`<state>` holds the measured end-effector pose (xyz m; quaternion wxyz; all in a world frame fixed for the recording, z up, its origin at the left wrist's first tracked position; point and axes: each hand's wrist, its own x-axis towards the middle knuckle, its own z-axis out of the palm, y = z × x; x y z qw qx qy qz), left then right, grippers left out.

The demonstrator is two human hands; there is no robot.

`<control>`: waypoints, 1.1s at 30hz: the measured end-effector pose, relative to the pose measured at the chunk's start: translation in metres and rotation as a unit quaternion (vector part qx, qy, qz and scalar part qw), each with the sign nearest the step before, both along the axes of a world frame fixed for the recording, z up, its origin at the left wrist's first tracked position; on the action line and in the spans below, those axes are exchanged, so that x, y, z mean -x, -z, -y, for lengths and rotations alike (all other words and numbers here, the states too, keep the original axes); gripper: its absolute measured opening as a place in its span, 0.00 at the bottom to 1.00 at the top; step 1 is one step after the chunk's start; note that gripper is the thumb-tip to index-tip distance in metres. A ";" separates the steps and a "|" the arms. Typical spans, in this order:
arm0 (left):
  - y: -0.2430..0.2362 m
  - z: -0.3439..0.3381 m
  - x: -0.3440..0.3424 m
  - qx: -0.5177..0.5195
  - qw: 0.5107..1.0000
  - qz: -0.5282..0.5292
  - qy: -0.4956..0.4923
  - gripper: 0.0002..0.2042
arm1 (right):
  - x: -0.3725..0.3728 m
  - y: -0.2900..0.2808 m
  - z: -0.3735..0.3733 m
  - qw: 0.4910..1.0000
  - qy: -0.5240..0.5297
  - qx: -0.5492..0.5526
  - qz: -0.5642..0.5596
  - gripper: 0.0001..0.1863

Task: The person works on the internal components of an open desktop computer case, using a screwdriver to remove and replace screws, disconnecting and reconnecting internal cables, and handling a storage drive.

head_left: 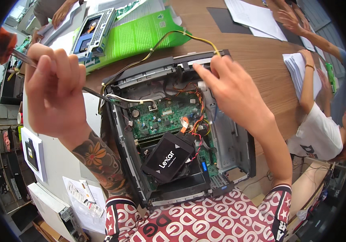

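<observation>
My left hand (56, 84) is closed on a long screwdriver (17, 54) with an orange handle, raised over the left side of an open black computer case (124, 161). Its metal shaft slants down behind my fingers toward the green motherboard (161, 117). My right hand (229, 90) is at the case's upper right, index finger stretched along the rim, other fingers curled round a yellow cable (203, 40); my thumb is hidden. A black rectangular drive (169, 155) rests tilted inside the case among coloured wires (197, 103).
A wooden table (262, 52) holds a metal drive cage (92, 30) and green packet (140, 36). Papers and a metal housing (52, 205) lie left. Co-workers' hands show top left (60, 16) and top right (288, 22); one in white (314, 133) sits right, by stacked paper (292, 74).
</observation>
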<state>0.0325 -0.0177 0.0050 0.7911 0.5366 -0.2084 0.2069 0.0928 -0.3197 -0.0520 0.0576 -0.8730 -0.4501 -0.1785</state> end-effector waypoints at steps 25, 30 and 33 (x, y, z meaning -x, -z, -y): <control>-0.004 0.023 0.002 -0.007 0.997 -0.057 -0.052 0.07 | 0.013 0.011 -0.031 0.957 -0.176 0.096 -0.208 0.09; -0.003 0.023 0.001 -0.001 0.996 -0.061 -0.060 0.07 | 0.004 0.007 -0.039 0.938 -0.130 0.033 -0.319 0.09; 0.000 0.018 -0.001 0.016 0.999 -0.037 -0.033 0.05 | 0.002 0.012 -0.036 0.926 -0.111 0.023 -0.361 0.10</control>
